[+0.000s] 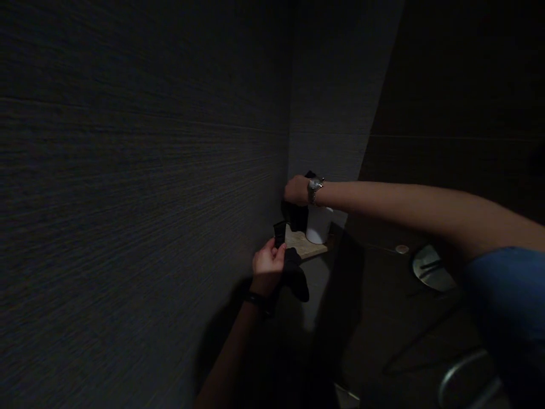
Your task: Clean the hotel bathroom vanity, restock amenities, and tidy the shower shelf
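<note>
The scene is very dark. My left hand (267,267) is closed on a black cloth-like item (295,277) that hangs down just below a small wooden corner shelf (307,246). My right hand (297,190), with a metal watch on its wrist, reaches across to the corner and grips another dark item (297,216) that hangs above the shelf. A white cylindrical container (318,224) stands on the shelf, right behind the right wrist. A small dark object (280,232) stands at the shelf's left end.
A dark textured wall (140,199) fills the left side and meets another wall at the corner. To the right are a dark panel with a round button (401,249) and a shiny metal fixture (431,268). A curved metal bar (464,369) shows at bottom right.
</note>
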The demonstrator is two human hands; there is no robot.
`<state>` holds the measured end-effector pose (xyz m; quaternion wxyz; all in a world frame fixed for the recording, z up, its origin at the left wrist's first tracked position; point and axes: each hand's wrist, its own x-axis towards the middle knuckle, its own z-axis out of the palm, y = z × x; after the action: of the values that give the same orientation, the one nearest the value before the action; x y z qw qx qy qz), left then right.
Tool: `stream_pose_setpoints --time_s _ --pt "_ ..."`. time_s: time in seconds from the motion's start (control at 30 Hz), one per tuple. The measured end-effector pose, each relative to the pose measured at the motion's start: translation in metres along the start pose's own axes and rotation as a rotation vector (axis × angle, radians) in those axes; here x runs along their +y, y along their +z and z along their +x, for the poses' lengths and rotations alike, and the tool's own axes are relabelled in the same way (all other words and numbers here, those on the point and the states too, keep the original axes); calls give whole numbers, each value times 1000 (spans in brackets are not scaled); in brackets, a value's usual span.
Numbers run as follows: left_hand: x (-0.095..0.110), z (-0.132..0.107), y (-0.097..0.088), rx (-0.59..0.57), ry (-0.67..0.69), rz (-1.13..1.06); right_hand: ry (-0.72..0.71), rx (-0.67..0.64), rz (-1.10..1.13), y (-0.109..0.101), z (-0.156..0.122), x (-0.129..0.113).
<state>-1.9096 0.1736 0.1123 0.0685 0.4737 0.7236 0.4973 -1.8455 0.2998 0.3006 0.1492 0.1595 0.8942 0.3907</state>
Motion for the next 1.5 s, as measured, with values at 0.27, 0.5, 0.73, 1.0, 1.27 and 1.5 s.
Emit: stream_pose_setpoints --time_s 0.27,0.5,0.73,1.0,1.27,1.5 --pt "9 1 0 32 -73 85 -23 -112 -7 6 0 0" --pt "-1 -10 4 105 -59 -97 -46 46 171 26 10 15" --pt "-4 -56 4 99 -97 -241 -6 210 198 5 -14 36" --pt "28 -50 18 -53 -209 -656 -197 276 445 -18 -68 12" --pt "22 -39 39 -26 -247 -659 -208 297 441 -13 -70 -2" --pt "-1 -76 25 -112 -164 -506 -153 289 359 8 -51 -2"
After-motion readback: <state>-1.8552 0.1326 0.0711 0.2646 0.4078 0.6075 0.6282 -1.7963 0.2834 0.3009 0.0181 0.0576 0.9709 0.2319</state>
